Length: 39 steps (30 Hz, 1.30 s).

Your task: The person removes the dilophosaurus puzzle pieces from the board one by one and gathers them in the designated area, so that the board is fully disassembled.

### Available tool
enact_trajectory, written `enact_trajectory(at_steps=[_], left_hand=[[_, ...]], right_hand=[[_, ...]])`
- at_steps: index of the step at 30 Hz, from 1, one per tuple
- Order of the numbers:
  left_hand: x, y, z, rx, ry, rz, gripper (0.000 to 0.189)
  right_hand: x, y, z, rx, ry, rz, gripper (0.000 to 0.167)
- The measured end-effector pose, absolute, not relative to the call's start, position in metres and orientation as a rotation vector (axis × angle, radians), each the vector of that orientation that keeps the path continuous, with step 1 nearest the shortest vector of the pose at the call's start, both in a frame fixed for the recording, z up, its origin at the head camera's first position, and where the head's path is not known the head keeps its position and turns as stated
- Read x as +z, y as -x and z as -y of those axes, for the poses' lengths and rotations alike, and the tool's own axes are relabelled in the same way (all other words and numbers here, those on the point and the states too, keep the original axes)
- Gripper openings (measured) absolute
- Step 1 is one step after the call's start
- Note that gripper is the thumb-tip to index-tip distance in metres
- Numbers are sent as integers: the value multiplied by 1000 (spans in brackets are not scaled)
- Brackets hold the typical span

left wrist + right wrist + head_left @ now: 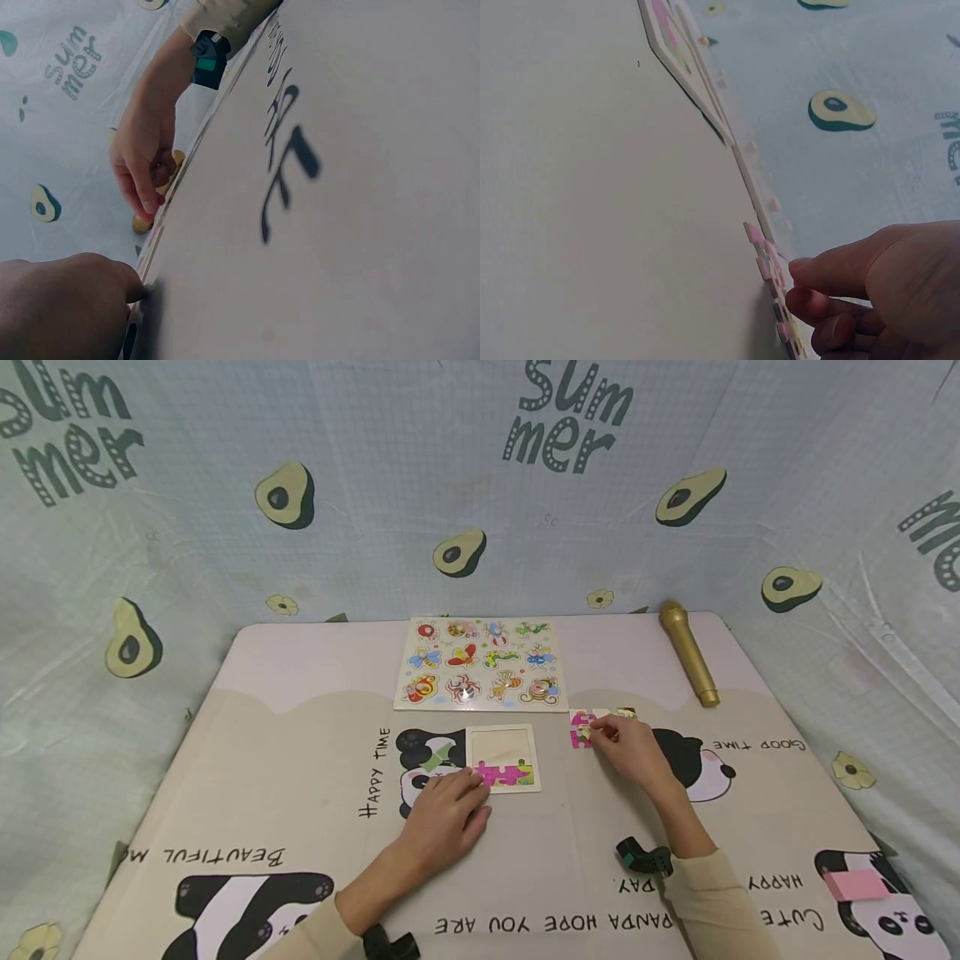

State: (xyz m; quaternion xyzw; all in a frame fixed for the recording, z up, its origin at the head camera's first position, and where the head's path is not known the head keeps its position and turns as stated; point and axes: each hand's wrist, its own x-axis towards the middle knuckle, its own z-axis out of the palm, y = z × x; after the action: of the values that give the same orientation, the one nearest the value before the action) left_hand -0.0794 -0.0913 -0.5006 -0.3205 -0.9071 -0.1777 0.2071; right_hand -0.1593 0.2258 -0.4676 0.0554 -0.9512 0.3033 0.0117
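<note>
A square wooden puzzle tray [501, 743] lies in the middle of the table, with joined pink and green pieces [506, 774] along its near side. My left hand [446, 818] rests at the tray's near left corner, fingertips right at its rim and fingers relaxed. To the right, my right hand [630, 747] is over several loose puzzle pieces [580, 731]. Its thumb and forefinger pinch at one of them, as the right wrist view shows from the side, with more pieces [782, 330] lying under the fingers. The fingers partly hide these pieces in the head view.
Behind the tray lies a flat board [480, 664] with insect pictures. A gold microphone-shaped object [688, 653] lies at the back right. The tablecloth [300, 777] carries printed pandas and words, and a printed curtain [375, 485] hangs around the table.
</note>
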Motion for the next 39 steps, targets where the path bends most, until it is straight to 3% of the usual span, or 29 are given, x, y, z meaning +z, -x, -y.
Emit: enact_trajectory(at_steps=[39], left_hand=[[-500,80,91,-513,894,2523,26]], right_hand=[[-463,161,-216,872,-167,2994,28]])
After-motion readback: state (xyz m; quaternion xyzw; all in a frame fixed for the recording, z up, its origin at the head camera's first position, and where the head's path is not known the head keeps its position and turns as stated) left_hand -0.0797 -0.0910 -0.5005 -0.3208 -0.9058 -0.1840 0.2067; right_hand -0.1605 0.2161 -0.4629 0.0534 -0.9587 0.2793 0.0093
